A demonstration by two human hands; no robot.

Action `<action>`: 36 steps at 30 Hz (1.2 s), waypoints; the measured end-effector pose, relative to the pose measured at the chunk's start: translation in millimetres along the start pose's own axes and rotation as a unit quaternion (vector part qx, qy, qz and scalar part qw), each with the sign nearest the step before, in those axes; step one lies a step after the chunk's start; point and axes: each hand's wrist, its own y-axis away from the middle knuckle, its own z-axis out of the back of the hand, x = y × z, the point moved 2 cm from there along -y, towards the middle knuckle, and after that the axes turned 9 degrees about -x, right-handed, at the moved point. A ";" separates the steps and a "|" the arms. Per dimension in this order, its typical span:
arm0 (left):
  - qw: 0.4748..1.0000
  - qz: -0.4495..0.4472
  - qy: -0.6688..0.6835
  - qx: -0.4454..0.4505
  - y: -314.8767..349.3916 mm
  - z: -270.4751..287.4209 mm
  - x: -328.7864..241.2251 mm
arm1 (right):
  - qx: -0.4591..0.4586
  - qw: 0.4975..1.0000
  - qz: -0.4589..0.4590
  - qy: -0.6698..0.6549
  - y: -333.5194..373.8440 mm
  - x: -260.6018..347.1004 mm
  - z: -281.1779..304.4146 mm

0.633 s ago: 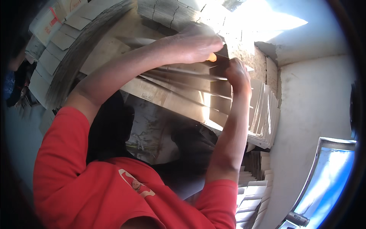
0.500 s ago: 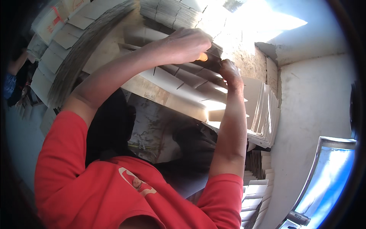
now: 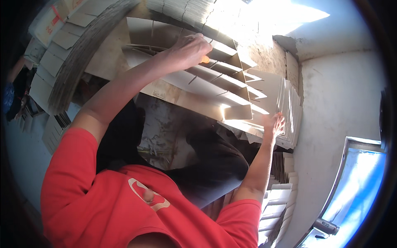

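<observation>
Several long slotted cardboard strips [image 3: 182, 81] stand on edge in rows in front of me. A cardboard cross strip [image 3: 242, 78] runs across them near their right ends. My left hand [image 3: 191, 50] is closed over the middle of the rows, its fingers curled at the strips' top edges and partly hidden. Something orange [image 3: 205, 59] shows at its thumb side. At the right, my right hand [image 3: 274, 123] has its fingers spread at the near part of a stack of cardboard pieces [image 3: 292, 108]. Nothing shows in its grasp.
Cardboard stacks [image 3: 78, 56] curve along the left, and another stack [image 3: 182, 10] lies behind the rows. More cardboard pieces [image 3: 275, 200] sit low at the right, beside a pale wall [image 3: 335, 99]. My legs [image 3: 206, 169] are under the board's near edge.
My right hand has moved from beside my left hand, at the far side of the strips, down to the stack at the right. My left hand has shifted slightly left. The cross strip is now uncovered.
</observation>
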 end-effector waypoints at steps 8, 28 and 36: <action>0.987 0.025 -0.011 0.159 -40.4 4.9 -12.4 | -0.032 0.999 -0.016 0.002 17.7 1.0 2.7; 0.973 -0.134 0.148 -0.114 -79.9 -90.1 -34.0 | -0.113 0.992 -0.001 -0.060 9.4 -1.1 -0.8; 0.993 -0.051 0.088 0.053 10.0 13.3 -58.4 | -0.109 0.982 -0.067 -0.139 9.2 -2.2 7.8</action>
